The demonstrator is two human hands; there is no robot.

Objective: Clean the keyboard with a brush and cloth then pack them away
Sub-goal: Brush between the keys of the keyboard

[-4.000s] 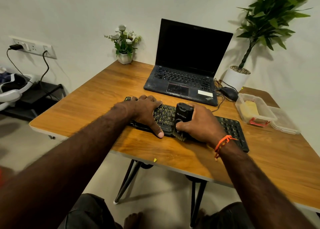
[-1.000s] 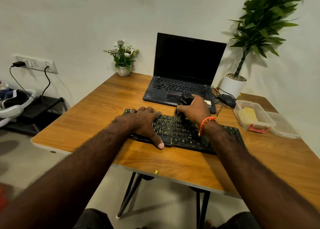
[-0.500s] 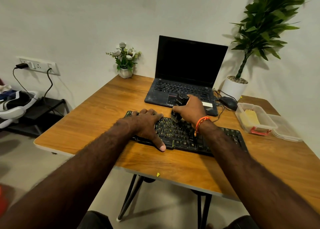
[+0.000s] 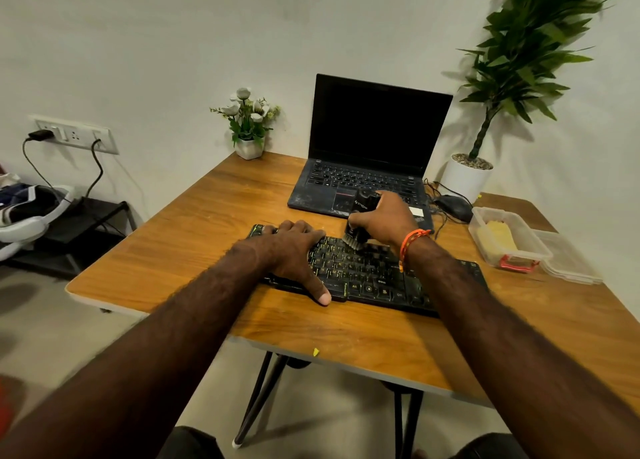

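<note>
Brushing step. Your left hand [image 4: 294, 250] lies flat, fingers spread, on the keyboard [image 4: 367, 275] near the worktop's [image 4: 207, 223] front edge. Your right hand [image 4: 384, 219] grips the brush [image 4: 358, 223], bristles apparently touching its back row. Next: sweep rightward; cloth likely in the tub [image 4: 533, 250] right of the keyboard.

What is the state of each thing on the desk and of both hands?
Black backlit keyboard: flat, lit.
Black brush: upright, bristles on keys.
Right hand: gripping brush.
Left hand: flat on keyboard.
Black laptop: open, screen dark.
Clear plastic box: uncovered, lid beside it.
</note>
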